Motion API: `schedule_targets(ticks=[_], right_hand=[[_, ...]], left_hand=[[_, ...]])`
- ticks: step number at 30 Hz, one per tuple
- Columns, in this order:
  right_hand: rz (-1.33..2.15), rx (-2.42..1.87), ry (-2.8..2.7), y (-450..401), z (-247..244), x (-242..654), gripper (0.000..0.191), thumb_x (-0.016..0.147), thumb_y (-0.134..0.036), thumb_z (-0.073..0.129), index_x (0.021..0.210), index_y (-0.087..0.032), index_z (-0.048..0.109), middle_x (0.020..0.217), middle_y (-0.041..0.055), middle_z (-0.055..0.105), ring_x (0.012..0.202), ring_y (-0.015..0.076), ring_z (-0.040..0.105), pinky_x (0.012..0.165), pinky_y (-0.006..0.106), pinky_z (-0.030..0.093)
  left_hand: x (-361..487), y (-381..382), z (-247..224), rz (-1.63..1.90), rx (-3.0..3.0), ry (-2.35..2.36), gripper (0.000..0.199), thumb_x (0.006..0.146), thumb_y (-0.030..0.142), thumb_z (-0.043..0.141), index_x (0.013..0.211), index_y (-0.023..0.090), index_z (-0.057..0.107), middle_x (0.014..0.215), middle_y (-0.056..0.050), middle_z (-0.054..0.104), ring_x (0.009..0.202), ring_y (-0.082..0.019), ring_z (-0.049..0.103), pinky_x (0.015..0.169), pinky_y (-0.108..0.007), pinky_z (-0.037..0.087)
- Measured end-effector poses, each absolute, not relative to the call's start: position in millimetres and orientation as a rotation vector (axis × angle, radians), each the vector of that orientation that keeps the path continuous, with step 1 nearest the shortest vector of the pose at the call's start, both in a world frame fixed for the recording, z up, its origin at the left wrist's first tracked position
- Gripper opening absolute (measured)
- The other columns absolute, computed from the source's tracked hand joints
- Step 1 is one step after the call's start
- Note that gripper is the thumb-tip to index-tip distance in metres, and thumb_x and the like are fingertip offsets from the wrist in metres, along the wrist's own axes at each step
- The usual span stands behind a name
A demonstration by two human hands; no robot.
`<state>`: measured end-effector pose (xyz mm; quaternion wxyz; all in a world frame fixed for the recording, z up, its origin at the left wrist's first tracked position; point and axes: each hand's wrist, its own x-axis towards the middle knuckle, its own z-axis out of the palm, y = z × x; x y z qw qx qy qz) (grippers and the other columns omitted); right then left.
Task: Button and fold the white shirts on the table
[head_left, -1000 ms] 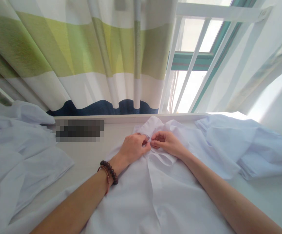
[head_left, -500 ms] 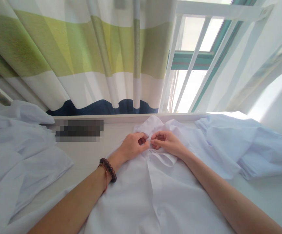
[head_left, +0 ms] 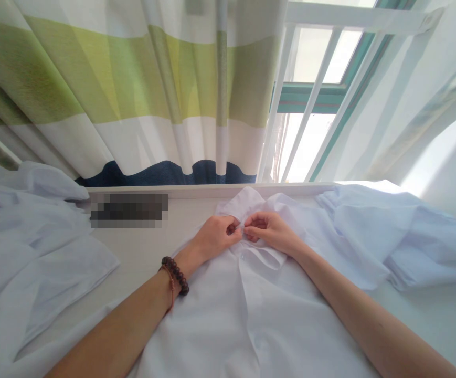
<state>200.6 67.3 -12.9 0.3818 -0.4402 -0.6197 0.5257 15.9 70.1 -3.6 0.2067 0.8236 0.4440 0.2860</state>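
Observation:
A white shirt (head_left: pixel 212 310) lies spread in front of me, its front edge running down the middle and its collar (head_left: pixel 247 198) at the far end. Just below the collar, my left hand (head_left: pixel 220 234) pinches the shirt's fabric between thumb and fingers. Close beside it, my right hand (head_left: pixel 269 229) pinches the same front edge from the other side, fingertips nearly meeting the left ones. Whatever small part sits between the fingertips is hidden. Dark beads and a reddish cord circle my left wrist.
Crumpled white cloth (head_left: pixel 34 247) lies at the left, and folded white garments (head_left: pixel 369 231) lie at the right. A blurred-out dark patch (head_left: pixel 129 211) is on the white surface (head_left: pixel 133 247). Behind hang a green-and-white curtain (head_left: pixel 133 79) and a white railing (head_left: pixel 353 18) by a window.
My left hand has shifted very slightly, its fingers curling a little closer. The right hand and the shirt look nearly the same.

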Motion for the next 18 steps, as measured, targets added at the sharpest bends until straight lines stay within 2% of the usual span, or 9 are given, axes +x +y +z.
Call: schedule_targets(ticks=[6,12,18], right_hand=[[1.383,-1.139,-1.568,66,-8,200,0.022,0.070,-0.034,0.075,0.078,-0.018,0.064,0.067,-0.0006,0.065,0.059,0.0115,0.060,0.060,0.026,0.052],[1.423,-1.068,-1.602,63,-4,202,0.029,0.070,-0.041,0.075,0.082,-0.017,0.062,0.068,-0.0010,0.064,0.060,0.0113,0.059,0.060,0.026,0.050],[1.396,-1.015,-1.596,65,-8,202,0.031,0.071,-0.044,0.075,0.082,-0.018,0.061,0.066,-0.0025,0.060,0.060,0.0114,0.057,0.061,0.027,0.050]], left_hand=[[11,73,-3,0.780,2.195,1.205,0.019,0.077,0.028,0.054,0.069,0.015,0.065,0.056,0.003,0.055,0.052,-0.011,0.046,0.050,-0.021,0.035],[3,79,-3,0.735,2.085,1.115,0.027,0.080,0.037,0.056,0.077,0.014,0.069,0.063,0.001,0.062,0.056,-0.012,0.051,0.051,-0.020,0.040],[3,78,-2,0.769,2.010,1.099,0.028,0.079,0.041,0.060,0.079,0.014,0.069,0.067,0.000,0.064,0.057,-0.012,0.052,0.051,-0.021,0.039]])
